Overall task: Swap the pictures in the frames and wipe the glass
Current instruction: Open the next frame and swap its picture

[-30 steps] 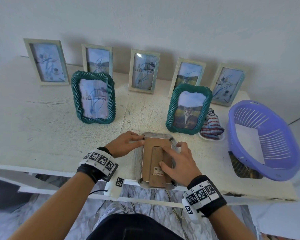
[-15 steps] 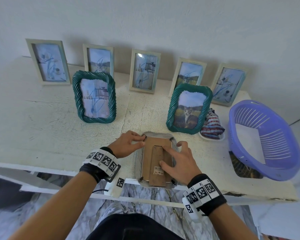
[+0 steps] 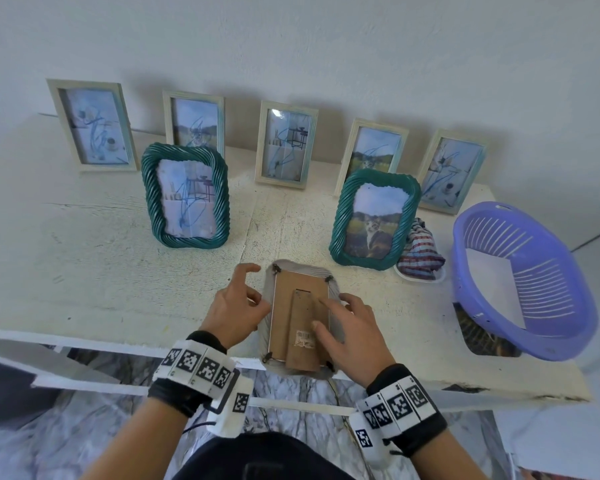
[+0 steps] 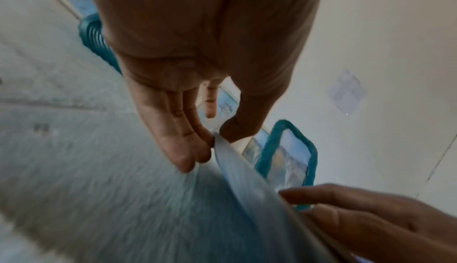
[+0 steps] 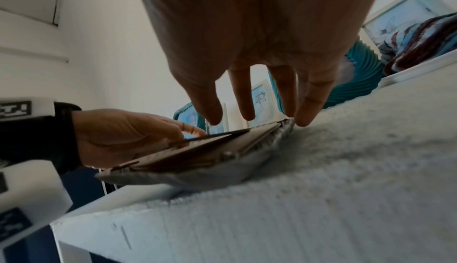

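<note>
A grey picture frame [image 3: 302,266] lies face down at the table's front edge, its brown backing board [image 3: 284,306] and folded stand facing up. My left hand [image 3: 243,299] is at the frame's left edge. In the left wrist view its thumb and fingers [image 4: 188,149] pinch that edge [image 4: 247,179], with the index finger lifted. My right hand [image 3: 350,327] lies on the backing with straight, spread fingers [image 5: 247,101] pressing down. The frame [image 5: 210,169] sticks out slightly past the table edge. The glass side is hidden underneath.
Two green rope-pattern frames [image 3: 151,202] [image 3: 340,220] stand behind the hands, with several pale frames along the wall. A striped cloth [image 3: 420,254] on a small white dish sits right of the cat picture. A purple basket [image 3: 541,282] stands at the table's [image 3: 84,271] right end.
My left hand has slid from the frame's top-left corner down along its left edge, and its index finger has lifted. My right hand stays on the backing.
</note>
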{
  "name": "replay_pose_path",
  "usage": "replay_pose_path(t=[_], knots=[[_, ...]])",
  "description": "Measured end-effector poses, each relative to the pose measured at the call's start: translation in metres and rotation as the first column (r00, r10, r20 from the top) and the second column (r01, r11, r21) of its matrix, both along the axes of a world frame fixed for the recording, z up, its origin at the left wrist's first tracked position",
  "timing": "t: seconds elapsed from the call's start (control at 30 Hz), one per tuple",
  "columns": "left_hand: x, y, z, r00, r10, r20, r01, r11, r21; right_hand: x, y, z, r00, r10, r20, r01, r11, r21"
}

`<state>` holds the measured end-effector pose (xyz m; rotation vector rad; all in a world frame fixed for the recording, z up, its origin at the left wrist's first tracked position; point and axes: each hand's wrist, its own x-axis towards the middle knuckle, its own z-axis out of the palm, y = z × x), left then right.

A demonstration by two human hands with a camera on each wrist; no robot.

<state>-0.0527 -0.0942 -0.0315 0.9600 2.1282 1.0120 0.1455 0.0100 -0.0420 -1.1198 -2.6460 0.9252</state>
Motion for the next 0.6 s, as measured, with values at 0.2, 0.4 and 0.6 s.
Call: replay_pose_path(t=[0.2,0.4,0.6], knots=[[0.016,-0.001,0.055,0.998,0.051,0.025,-0.056,0.962,0.268,0.002,-0.010,0.031,0.916,-0.156,-0.369,0.042,0.954,-0.298],[0.039,0.015,0.056,0.967,-0.232,0.104,0.181,0.916,0.359,0.021,0.001,0.050,0.812,-0.323,-0.487,0.051,0.869,-0.492],[0.013,0.015,-0.005,0.899,-0.386,-0.208,0.392,0.920,-0.012,0.043,0.024,0.015,0.827,-0.362,-0.430,0.234,0.917,-0.322]])
